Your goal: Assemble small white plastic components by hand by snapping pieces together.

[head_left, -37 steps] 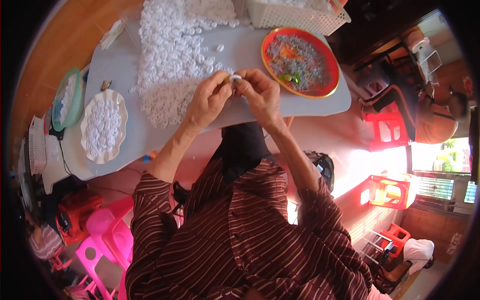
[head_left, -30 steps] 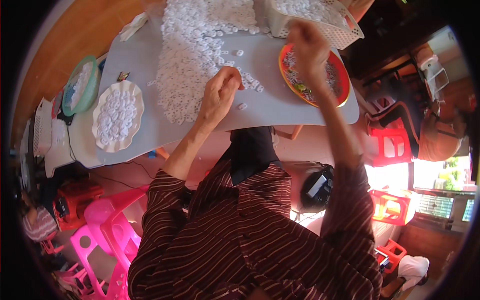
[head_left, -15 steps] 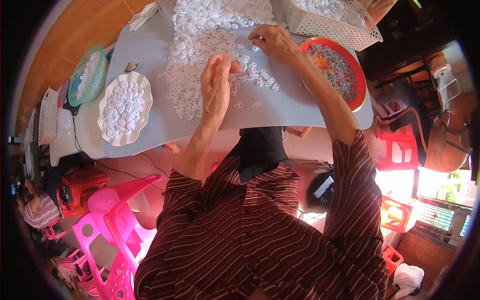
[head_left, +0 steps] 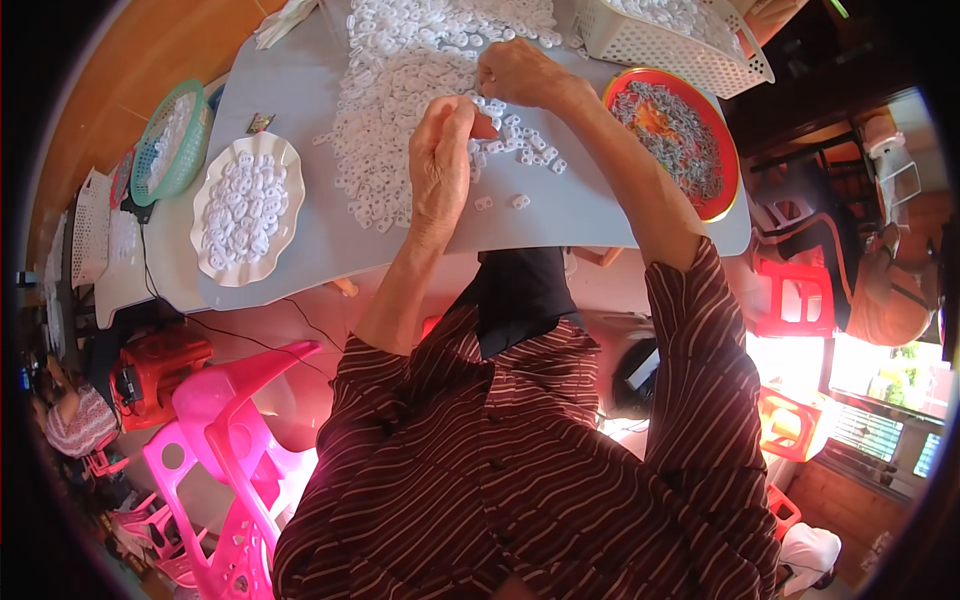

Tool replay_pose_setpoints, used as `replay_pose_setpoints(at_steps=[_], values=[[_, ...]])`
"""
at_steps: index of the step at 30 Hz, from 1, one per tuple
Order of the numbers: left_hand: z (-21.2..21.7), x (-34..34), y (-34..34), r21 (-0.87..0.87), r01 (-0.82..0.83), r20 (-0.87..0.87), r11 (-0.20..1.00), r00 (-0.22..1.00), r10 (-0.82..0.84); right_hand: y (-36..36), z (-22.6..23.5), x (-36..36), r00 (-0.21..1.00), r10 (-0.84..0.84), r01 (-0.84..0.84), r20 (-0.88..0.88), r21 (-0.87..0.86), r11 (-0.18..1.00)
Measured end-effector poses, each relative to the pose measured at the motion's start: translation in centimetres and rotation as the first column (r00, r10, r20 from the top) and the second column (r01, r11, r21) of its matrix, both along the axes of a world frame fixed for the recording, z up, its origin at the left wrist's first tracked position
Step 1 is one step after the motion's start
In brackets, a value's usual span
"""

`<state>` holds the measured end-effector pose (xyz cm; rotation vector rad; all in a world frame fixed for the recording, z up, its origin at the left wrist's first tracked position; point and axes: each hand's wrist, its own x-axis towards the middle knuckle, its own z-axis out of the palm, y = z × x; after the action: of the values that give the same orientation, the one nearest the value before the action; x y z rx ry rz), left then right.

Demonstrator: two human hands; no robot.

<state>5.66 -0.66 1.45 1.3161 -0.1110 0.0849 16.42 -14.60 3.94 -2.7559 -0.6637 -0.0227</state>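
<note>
My left hand (head_left: 440, 165) is at the near right side of a wide heap of small white plastic pieces (head_left: 385, 120) on the grey table. Its fingers are curled together with the thumb, and whatever they may hold is hidden. Just beyond it, my right hand (head_left: 522, 74) is at the heap's right edge, thumb and fingers pinched; what is between them is too small to make out. Beside and below the hands lie several loose white pieces with holes (head_left: 530, 146), two of them apart nearer the table edge.
A red round tray (head_left: 733, 165) of small grey pieces stands to the right of my right forearm. Behind it is a white perforated basket (head_left: 665, 58). A scalloped white plate (head_left: 290, 215) and a green basket (head_left: 200, 150) stand left. A pink chair (head_left: 235, 420) is below.
My right hand has moved left, from the loose pieces to the heap's edge, closer to my left hand. The left hand has shifted slightly right and up, its fingers still curled.
</note>
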Motion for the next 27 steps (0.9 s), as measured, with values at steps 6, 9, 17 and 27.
replay_pose_setpoints(at_steps=[6,9,17,27], values=[[-0.2,0.2,-0.4,0.042,-0.037,0.095,0.998,0.995,0.033,-0.4,-0.9,-0.7,0.997,0.032,-0.041,0.071,0.127,0.991],[0.1,0.0,-0.4,0.067,-0.039,0.114,0.997,0.993,0.031,-0.7,-0.3,-2.3,1.0,-0.002,0.001,0.003,0.333,0.943],[-1.6,0.7,-0.6,0.187,-0.021,0.307,0.982,0.951,-0.037,-0.3,-1.1,-8.7,0.902,0.186,0.354,-0.389,0.914,0.197],[-0.6,-0.1,-0.9,0.294,-0.076,0.33,0.953,0.944,-0.027,-1.6,-2.6,-10.2,0.954,0.072,0.276,-0.292,0.944,0.181]])
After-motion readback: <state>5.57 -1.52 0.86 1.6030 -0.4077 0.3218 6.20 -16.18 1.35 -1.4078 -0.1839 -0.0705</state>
